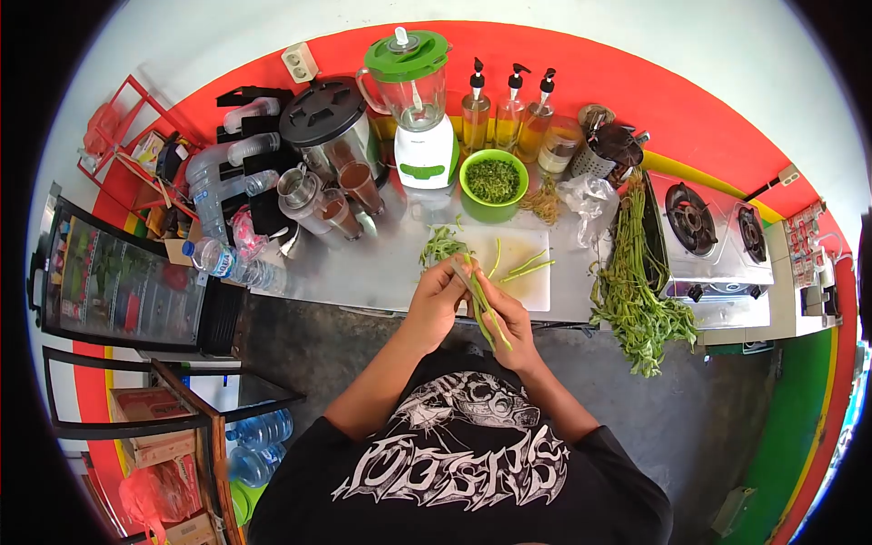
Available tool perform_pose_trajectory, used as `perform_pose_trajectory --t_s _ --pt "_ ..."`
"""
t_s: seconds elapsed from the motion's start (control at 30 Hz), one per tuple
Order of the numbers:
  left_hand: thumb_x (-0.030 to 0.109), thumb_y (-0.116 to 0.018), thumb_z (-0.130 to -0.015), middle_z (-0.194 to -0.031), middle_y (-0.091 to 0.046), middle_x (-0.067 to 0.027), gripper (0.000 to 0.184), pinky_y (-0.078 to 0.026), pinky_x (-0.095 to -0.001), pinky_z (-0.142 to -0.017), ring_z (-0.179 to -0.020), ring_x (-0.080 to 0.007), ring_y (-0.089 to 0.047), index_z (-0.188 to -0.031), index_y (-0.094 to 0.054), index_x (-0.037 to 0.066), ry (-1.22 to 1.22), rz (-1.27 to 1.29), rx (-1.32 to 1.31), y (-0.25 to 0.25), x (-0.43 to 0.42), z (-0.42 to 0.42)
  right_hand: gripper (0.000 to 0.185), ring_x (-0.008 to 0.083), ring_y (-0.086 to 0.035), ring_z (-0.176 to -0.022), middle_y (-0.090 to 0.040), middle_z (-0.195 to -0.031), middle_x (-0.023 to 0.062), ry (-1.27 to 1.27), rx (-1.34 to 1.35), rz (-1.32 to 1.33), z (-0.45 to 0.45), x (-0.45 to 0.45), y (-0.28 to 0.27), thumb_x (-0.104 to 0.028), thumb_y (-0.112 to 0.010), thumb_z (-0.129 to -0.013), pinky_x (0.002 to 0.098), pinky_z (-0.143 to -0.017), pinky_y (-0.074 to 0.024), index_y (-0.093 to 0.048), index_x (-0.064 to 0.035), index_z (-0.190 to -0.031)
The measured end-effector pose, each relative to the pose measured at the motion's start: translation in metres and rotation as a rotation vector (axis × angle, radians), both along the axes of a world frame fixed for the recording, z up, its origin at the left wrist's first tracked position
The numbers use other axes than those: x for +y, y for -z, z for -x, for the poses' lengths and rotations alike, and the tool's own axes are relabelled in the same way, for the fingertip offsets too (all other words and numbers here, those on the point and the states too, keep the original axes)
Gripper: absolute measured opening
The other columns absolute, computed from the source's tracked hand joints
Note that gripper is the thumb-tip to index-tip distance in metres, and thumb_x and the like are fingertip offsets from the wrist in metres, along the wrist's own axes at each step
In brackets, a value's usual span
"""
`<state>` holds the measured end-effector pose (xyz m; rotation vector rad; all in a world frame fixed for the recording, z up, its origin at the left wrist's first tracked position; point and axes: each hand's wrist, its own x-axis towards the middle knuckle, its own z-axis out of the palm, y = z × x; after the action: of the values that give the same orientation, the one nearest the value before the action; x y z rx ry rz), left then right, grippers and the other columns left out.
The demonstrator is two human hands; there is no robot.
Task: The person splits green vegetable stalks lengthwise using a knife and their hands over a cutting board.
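Note:
Just in front of my chest, my left hand (436,302) and my right hand (510,327) are both closed around green stalks (480,304). The stalks slant from the upper left to the lower right, and their ends stick out below my fingers. Beyond my hands lies a white cutting board (531,297). Torn leaves (442,245) rest at its left side, and a few loose green stems (527,269) lie on its right part. Behind the board stands a green bowl (490,214) filled with finely cut greens (492,180).
A big bunch of leafy stalks (631,282) hangs over the counter's front edge, beside a gas stove (722,232). At the back are a blender (423,150), pump bottles (476,118) and a plastic bag (586,204). Water bottles (227,263) lie at the left.

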<state>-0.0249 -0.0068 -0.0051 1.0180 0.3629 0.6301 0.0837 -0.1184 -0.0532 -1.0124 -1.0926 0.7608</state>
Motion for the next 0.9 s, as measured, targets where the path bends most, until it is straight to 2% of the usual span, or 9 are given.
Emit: perform_pose_trajectory --t_s 0.07,0.2,0.27,0.5,0.57,0.7,0.77,0.83,0.9 --pt "0.019 -0.053 -0.104 -0.095 -0.053 0.0038 0.012 -0.04 -0.0247 -0.082 -0.091 -0.0052 -0.051 -0.098 -0.056 0.009 0.039 0.073 0.029 0.002 0.001 0.004 0.05 0.0215 -0.057 -0.118 -0.057 -0.141 0.0169 -0.018 -0.007 0.011 0.002 0.001 0.0 -0.007 -0.05 -0.099 0.0318 -0.103 -0.0388 -0.043 0.0021 -0.148" --pt "0.02 -0.051 -0.105 -0.095 -0.053 0.0038 0.013 -0.04 -0.0251 -0.082 -0.09 -0.0057 -0.051 -0.099 -0.055 0.009 0.051 0.057 0.036 -0.002 0.001 0.005 0.051 0.0217 -0.056 -0.119 -0.056 -0.141 0.0171 0.002 0.017 0.011 0.007 0.004 -0.001 -0.009 -0.051 -0.099 0.0326 -0.104 -0.0383 -0.043 0.002 -0.148" --pt "0.028 -0.047 -0.108 -0.082 -0.054 0.0032 0.023 -0.042 -0.023 -0.058 -0.069 -0.0058 -0.051 -0.098 -0.055 0.009 -0.005 -0.052 0.032 -0.002 -0.001 0.004 0.05 0.0216 -0.056 -0.119 -0.056 -0.141 0.0171 0.013 0.016 -0.002 0.009 0.004 0.0 -0.009 -0.052 -0.099 0.0327 -0.104 -0.0384 -0.044 0.002 -0.147" --pt "0.027 -0.044 -0.109 -0.086 -0.051 0.0046 0.024 -0.04 -0.0226 -0.068 -0.076 -0.0045 -0.046 -0.1 -0.054 0.008 -0.086 0.146 0.037 -0.007 0.0 0.004 0.048 0.0234 -0.055 -0.122 -0.054 -0.143 0.0176 0.022 0.082 0.027 0.009 0.007 0.012 -0.009 -0.05 -0.1 0.0343 -0.106 -0.0373 -0.045 0.0036 -0.146" --pt "0.022 -0.047 -0.107 -0.107 -0.055 0.0016 0.018 -0.043 -0.0287 -0.092 -0.102 -0.0087 -0.053 -0.115 -0.055 0.007 -0.005 0.054 0.111 0.002 0.004 0.008 0.048 0.0235 -0.055 -0.122 -0.055 -0.142 0.0174 -0.012 0.091 0.051 0.009 0.006 0.011 -0.009 -0.05 -0.1 0.0343 -0.106 -0.0372 -0.044 0.0037 -0.146" --pt "0.022 -0.047 -0.107 -0.107 -0.055 0.0013 0.019 -0.044 -0.0285 -0.093 -0.102 -0.009 -0.053 -0.116 -0.055 0.007 -0.013 -0.008 0.124 -0.003 0.002 0.007 0.049 0.0204 -0.054 -0.12 -0.058 -0.136 0.0151 -0.026 0.158 0.066 0.012 0.008 0.0 -0.008 -0.049 -0.1 0.0327 -0.105 -0.0379 -0.044 0.0023 -0.147" --pt "0.026 -0.045 -0.109 -0.085 -0.048 0.005 0.022 -0.039 -0.022 -0.071 -0.079 -0.0044 -0.043 -0.101 -0.053 0.007 -0.1 -0.07 0.12 -0.013 -0.004 0.003 0.049 0.0185 -0.055 -0.116 -0.06 -0.132 0.0134 0.007 0.11 0.028 0.013 0.01 -0.001 -0.008 -0.049 -0.1 0.0317 -0.102 -0.0397 -0.044 0.0018 -0.148" --pt "0.026 -0.045 -0.109 -0.086 -0.048 0.0049 0.022 -0.039 -0.0222 -0.071 -0.08 -0.0046 -0.044 -0.101 -0.053 0.007 -0.082 -0.058 0.096 -0.01 -0.001 0.004 0.049 0.0152 -0.055 -0.103 -0.06 -0.131 0.0123 0.03 0.02 -0.042 0.012 0.011 -0.001 -0.007 -0.048 -0.1 0.0298 -0.094 -0.0424 -0.043 0.0016 -0.148" --pt "0.026 -0.045 -0.109 -0.086 -0.049 0.0048 0.023 -0.04 -0.0225 -0.071 -0.08 -0.0047 -0.045 -0.102 -0.054 0.007 -0.058 -0.047 0.072 -0.011 -0.001 0.004 0.05 0.0144 -0.054 -0.1 -0.06 -0.129 0.012 0.007 0.024 -0.007 0.007 0.01 0.005 -0.007 -0.048 -0.1 0.0292 -0.091 -0.0429 -0.043 0.0015 -0.149"
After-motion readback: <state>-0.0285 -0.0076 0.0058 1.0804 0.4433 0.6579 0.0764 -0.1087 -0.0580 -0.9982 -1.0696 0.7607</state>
